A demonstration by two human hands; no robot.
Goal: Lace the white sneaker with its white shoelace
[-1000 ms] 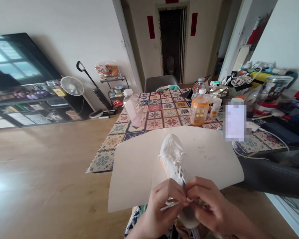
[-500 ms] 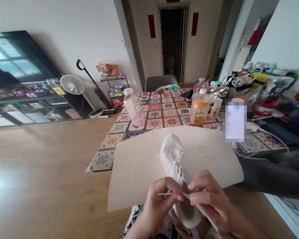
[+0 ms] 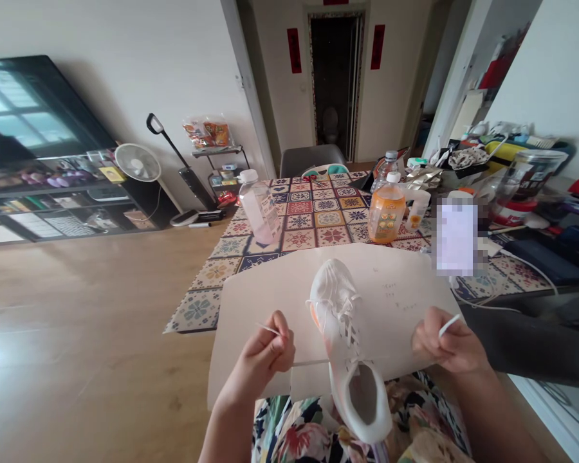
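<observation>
A white sneaker (image 3: 338, 321) with faint orange on its side lies toe away from me, its heel near my lap. Its upper part is laced crosswise. To the left of the shoe, my left hand (image 3: 273, 350) is closed round a white shoelace end (image 3: 269, 329). My right hand (image 3: 452, 344), out to the right, pinches another white lace end (image 3: 448, 325). Thin lace stretches run sideways from the shoe toward both hands. Under the shoe is a large white sheet (image 3: 251, 302) with faint handwriting at its right.
A table with a patterned cloth (image 3: 302, 222) bears a pinkish bottle (image 3: 260, 212), an orange drink bottle (image 3: 386, 212) and a blurred-out white panel (image 3: 457, 238). Clutter, a dark pouch (image 3: 535, 251) and a white cable (image 3: 535, 263) fill the right side. A grey chair (image 3: 313, 157) stands behind.
My hands were together over the shoe's opening, fingers on the lace. They have moved far apart, left and right, each with a lace end, and the shoe opening is now uncovered.
</observation>
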